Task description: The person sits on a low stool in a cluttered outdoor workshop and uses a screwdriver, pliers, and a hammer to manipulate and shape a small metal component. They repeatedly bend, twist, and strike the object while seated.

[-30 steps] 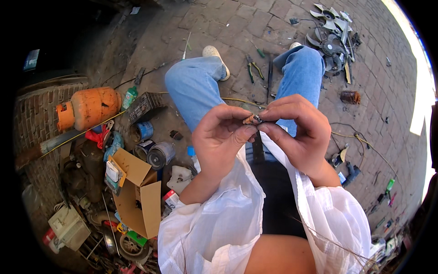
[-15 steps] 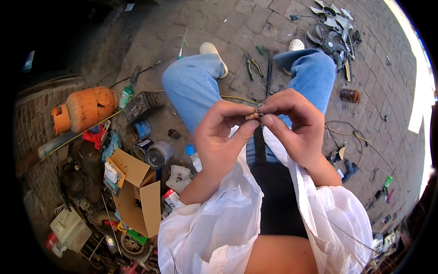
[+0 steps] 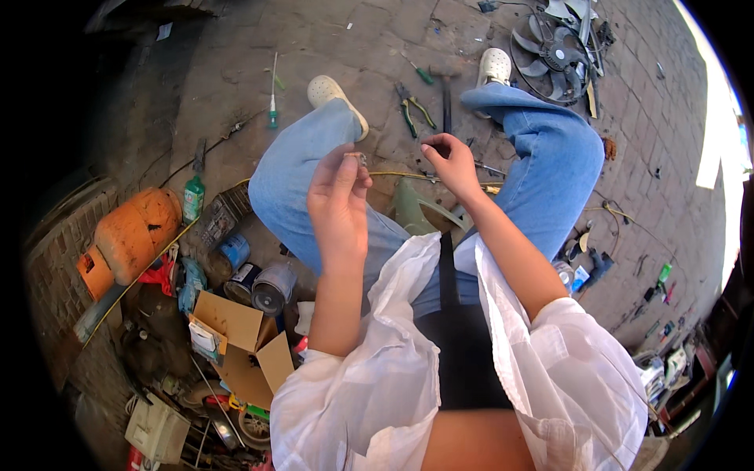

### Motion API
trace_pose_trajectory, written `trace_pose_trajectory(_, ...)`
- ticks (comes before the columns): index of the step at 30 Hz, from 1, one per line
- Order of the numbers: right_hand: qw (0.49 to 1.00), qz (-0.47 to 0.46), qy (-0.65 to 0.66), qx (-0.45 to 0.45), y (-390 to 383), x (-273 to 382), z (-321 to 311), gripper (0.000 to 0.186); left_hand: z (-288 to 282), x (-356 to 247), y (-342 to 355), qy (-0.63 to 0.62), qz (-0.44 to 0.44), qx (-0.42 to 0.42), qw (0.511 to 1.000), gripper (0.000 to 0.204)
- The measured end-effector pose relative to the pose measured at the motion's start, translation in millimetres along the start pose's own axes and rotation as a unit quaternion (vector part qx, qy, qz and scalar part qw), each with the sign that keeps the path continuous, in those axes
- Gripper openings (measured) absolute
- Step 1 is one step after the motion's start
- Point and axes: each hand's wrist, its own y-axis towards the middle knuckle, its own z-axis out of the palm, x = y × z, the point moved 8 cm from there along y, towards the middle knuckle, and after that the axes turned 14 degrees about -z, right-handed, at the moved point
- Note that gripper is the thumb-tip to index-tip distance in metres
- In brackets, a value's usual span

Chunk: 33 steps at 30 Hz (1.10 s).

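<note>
My left hand (image 3: 339, 192) is raised over my left thigh, thumb and fingers pinching a small copper-coloured piece with a greyish metallic end (image 3: 358, 159). Its exact kind is too small to tell. Apart from it, my right hand (image 3: 454, 166) hovers between my knees, fingers curled and thumb against the forefinger; whatever it may hold is hidden. Beyond the right hand, pliers with green and yellow handles (image 3: 413, 110) lie on the paving, beside a hammer (image 3: 447, 98). A dull green curved part (image 3: 412, 208) sits between my legs, below both hands.
To the left stand an orange gas cylinder (image 3: 137, 231), a green bottle (image 3: 193, 198), several cans and an open cardboard box (image 3: 228, 318). A long screwdriver (image 3: 272, 102) lies past my left knee. A black fan (image 3: 558, 55) is at the far right. A yellow cord (image 3: 393, 174) crosses the ground.
My hands, together on the copper-coloured piece before, have parted. The left moved left with the piece; the right drew away, its fingers curled. The view shifted, uncovering the green part between my legs.
</note>
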Motion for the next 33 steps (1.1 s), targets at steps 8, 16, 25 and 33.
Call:
trace_pose_trajectory(8, 0.937, 0.12, -0.321, 0.063, 108.0, -183.5, 38.5, 0.039, -25.9, -27.3, 113.5, -0.031, -0.019, -0.084, 0.996, 0.019)
trace_pose_trajectory(16, 0.861, 0.044, -0.498, 0.092, 143.9, -233.9, 86.7, 0.052, -26.1, -27.1, 129.8, 0.067, -0.006, -0.15, 0.986, 0.018)
trace_pose_trajectory(25, 0.878, 0.06, -0.42, 0.221, 173.7, -248.4, 81.5, 0.043, -26.5, -24.3, 126.8, 0.075, -0.016, -0.142, 0.987, 0.018)
trace_pose_trajectory(33, 0.965, 0.257, 0.026, 0.053, 137.6, -154.0, 75.5, 0.027, -7.4, -34.5, 97.5, 0.018, -0.008, -0.034, 0.999, 0.017)
